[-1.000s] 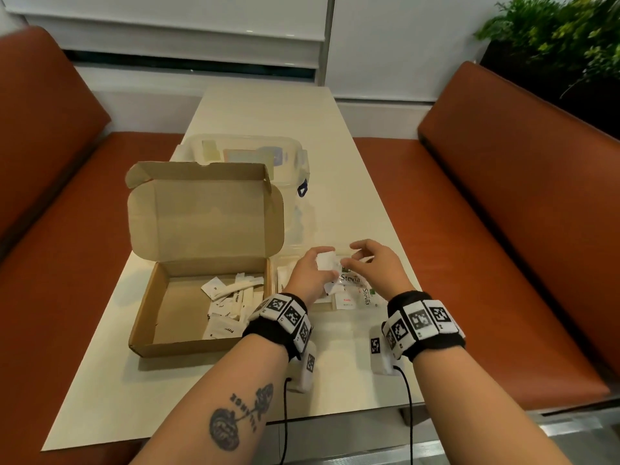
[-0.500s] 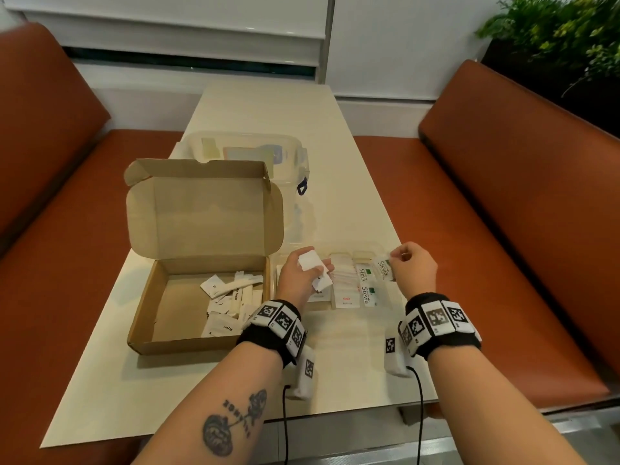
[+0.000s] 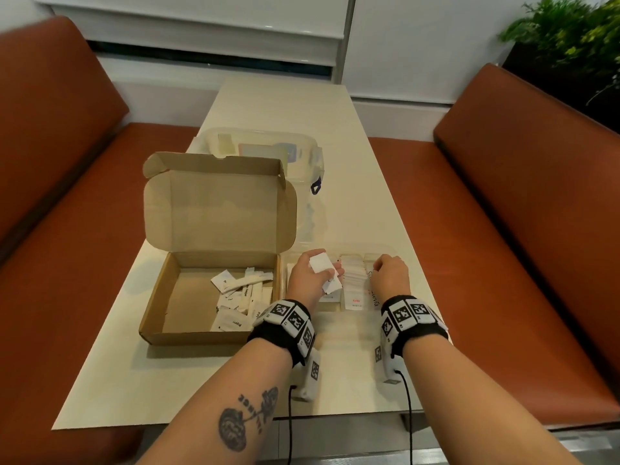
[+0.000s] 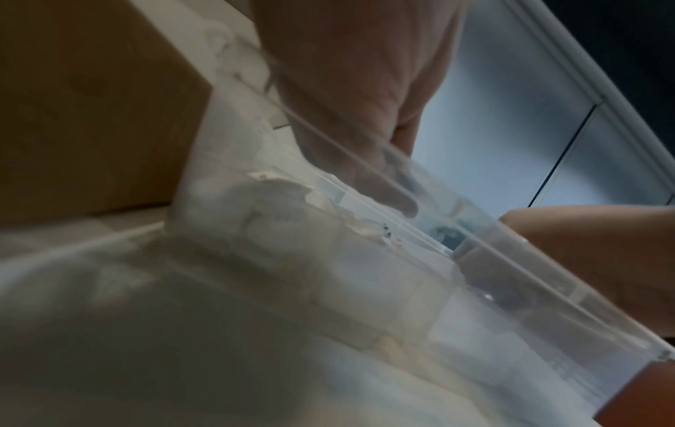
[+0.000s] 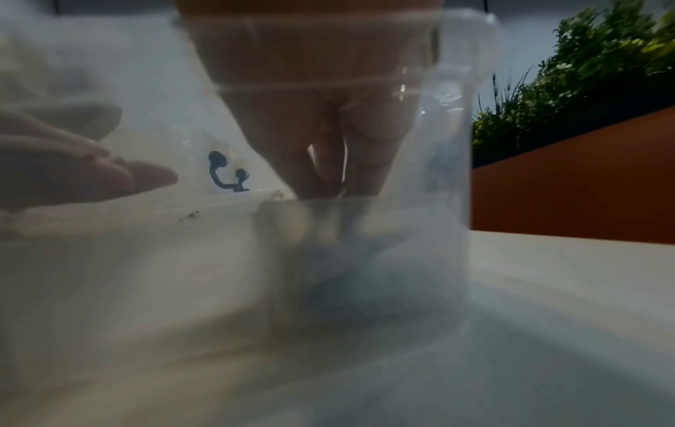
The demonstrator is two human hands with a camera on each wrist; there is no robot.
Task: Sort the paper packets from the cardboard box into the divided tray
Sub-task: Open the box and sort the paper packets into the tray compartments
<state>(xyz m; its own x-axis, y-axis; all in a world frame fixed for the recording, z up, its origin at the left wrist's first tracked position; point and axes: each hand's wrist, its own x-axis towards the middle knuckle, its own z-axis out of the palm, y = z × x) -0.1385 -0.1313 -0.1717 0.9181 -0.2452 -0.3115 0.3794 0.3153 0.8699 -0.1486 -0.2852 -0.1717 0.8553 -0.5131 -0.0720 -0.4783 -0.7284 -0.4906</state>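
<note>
my left hand (image 3: 310, 280) sits over the left end of the divided tray (image 3: 385, 251), fingers curled round a small bunch of white packets (image 3: 323, 271); one flat white packet faces up at the top of the grip and more stick out below the fingertips. my right hand (image 3: 391, 278) is over the right part of the same tray with fingers curled down into a compartment. from the head view i cannot tell whether it pinches anything, and the right wrist view is too blurred through the clear plastic to settle it.

the tray is clear plastic, lying just right of the cardboard box (image 3: 167, 297) and near the table's (image 3: 285, 105) right edge. its middle compartment holds a neat row of white packets with red print (image 3: 354, 283); a packet with green "stevia" lettering (image 3: 375, 301) shows partly beside my right wrist.

the box stands open, lid (image 3: 218, 209) upright at the back. a loose heap of white sachets and thin stick packets (image 3: 241, 298) lies against its right wall, the left half of the floor showing bare cardboard.

behind the box lid, a clear lidded container (image 3: 265, 151) with a dark blue clip on its right side (contents hard to make out). orange bench seats (image 3: 503, 229) flank the table, green plants (image 3: 570, 38) at far right.
</note>
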